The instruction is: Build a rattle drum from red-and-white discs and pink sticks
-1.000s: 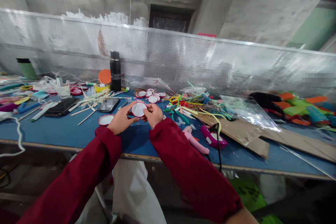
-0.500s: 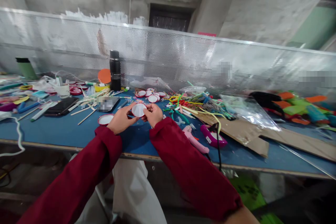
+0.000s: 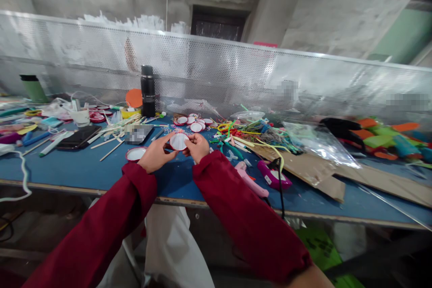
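Between my hands, above the table's near part, is a small round white disc with a red rim (image 3: pixel 178 141). My left hand (image 3: pixel 157 154) grips its left edge, the fingers curled behind it. On the opposite edge my right hand (image 3: pixel 196 146) pinches the disc between thumb and fingers. What the fingers behind it touch is hidden. Another red-rimmed white disc (image 3: pixel 136 154) lies on the table beside my left wrist. Several similar discs (image 3: pixel 196 126) are piled farther back, beyond my hands.
A black bottle (image 3: pixel 147 91) stands at the back. Wooden sticks (image 3: pixel 113 144) and a phone (image 3: pixel 78 137) lie left. To the right are a pink glue gun (image 3: pixel 250 180), a purple item (image 3: pixel 274 175), coloured pipe cleaners (image 3: pixel 256 130) and cardboard (image 3: pixel 303 168). A perforated metal screen (image 3: pixel 216 72) closes the back.
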The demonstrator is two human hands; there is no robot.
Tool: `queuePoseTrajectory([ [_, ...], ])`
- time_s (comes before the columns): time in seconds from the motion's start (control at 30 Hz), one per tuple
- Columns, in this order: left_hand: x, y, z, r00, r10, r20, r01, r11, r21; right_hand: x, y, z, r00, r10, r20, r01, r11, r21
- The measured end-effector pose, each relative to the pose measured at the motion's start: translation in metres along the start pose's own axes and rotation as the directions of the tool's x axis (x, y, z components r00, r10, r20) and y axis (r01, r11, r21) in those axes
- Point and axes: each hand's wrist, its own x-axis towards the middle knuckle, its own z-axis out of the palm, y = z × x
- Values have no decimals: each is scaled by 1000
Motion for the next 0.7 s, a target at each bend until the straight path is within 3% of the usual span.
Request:
queuePoseTrajectory([
  [0.2,-1,-6,0,999,-38,-4,38,999,-15,-3,-5,0,999,-46,-2,46,999,-2],
  [0.43,2,-5,-2,996,71,-48,-61,982,178,-9,-12,1,996,-56,71,59,997,-44],
  [0.53,2,0,-2,995,55,-84,-46,993,107,-8,-10,0,996,-74,59,77,996,-52],
  [0.7,3,1,-5,954,-117,-276,91,990,-105,-7,-6,0,985,-145,89,151,987,-63],
])
